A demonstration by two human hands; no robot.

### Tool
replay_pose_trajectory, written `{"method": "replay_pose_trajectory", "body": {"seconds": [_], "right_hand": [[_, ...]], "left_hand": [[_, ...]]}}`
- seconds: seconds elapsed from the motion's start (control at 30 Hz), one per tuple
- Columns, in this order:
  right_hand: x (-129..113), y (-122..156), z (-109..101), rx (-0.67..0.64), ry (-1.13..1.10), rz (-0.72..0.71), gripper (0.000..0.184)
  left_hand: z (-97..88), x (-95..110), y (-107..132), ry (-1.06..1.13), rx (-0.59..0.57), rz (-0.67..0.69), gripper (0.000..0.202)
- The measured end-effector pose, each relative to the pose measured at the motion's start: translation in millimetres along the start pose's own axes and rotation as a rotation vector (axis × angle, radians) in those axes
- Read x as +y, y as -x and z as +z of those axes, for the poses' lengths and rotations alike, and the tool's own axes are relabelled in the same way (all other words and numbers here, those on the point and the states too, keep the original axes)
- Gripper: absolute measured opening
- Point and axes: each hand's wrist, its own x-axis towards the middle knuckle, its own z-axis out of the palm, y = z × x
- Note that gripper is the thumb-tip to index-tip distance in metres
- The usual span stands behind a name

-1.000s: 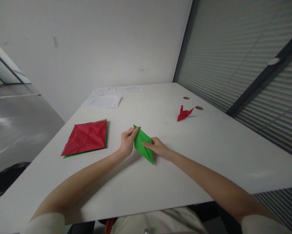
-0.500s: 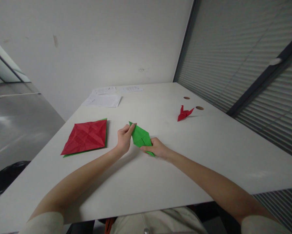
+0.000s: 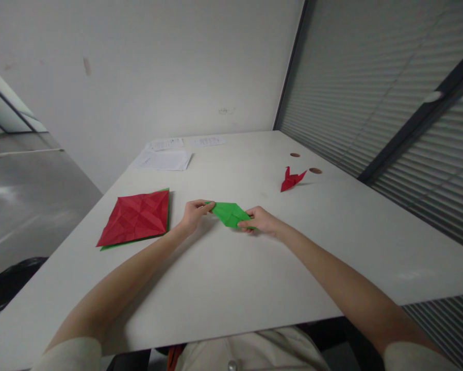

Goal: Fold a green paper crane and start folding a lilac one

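A folded piece of green origami paper (image 3: 228, 212) is stretched between my two hands above the white table. My left hand (image 3: 195, 214) pinches its left tip between thumb and fingers. At the other end, my right hand (image 3: 261, 221) grips the right part, thumb on the near face and fingers behind. The paper is a flat, pointed shape with a crease or slit near its middle; both of its ends are partly covered by my fingers.
Creased red square paper (image 3: 138, 216) lies over green paper on the left. A red folded paper crane (image 3: 292, 179) stands at the right, near two round holes in the table (image 3: 355, 247). Printed white sheets (image 3: 164, 159) lie at the back left, by the wall.
The green paper has turned from a steep diagonal to nearly level. My right hand has moved right and up, and my left hand has tilted with its end of the paper.
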Motion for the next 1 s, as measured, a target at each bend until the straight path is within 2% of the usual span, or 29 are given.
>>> {"method": "replay_pose_trajectory", "body": {"seconds": [0.1, 0.2, 0.37, 0.5, 0.6, 0.77, 0.87, 1.0], "right_hand": [[2, -3, -19, 0.039, 0.077, 0.05, 0.038], [3, -3, -31, 0.039, 0.21, 0.081, 0.038], [3, 0, -33, -0.012, 0.355, 0.108, 0.044], [3, 1, -31, 0.05, 0.555, 0.048, 0.041], [1, 2, -31, 0.094, 0.739, 0.049, 0.042], [-9, 5, -34, 0.177, 1.002, 0.103, 0.054], [-12, 7, -39, 0.171, 1.023, 0.114, 0.052], [-10, 8, -48, 0.079, 0.897, 0.125, 0.045]], "left_hand": [[-3.8, -2, 0, -0.148, -0.109, -0.037, 0.029], [-2.7, -3, 4, -0.31, -0.231, 0.007, 0.023], [0.5, -2, 11, -0.598, -0.394, 0.198, 0.019], [2.6, 1, 14, -0.844, -0.49, 0.261, 0.024], [4.7, 6, 17, -1.057, -0.535, 0.245, 0.032], [7.0, 9, 20, -1.24, -0.542, 0.263, 0.025], [5.4, 6, 18, -1.239, -0.536, 0.328, 0.022], [0.9, 3, 14, -1.229, -0.553, 0.359, 0.02]]}}
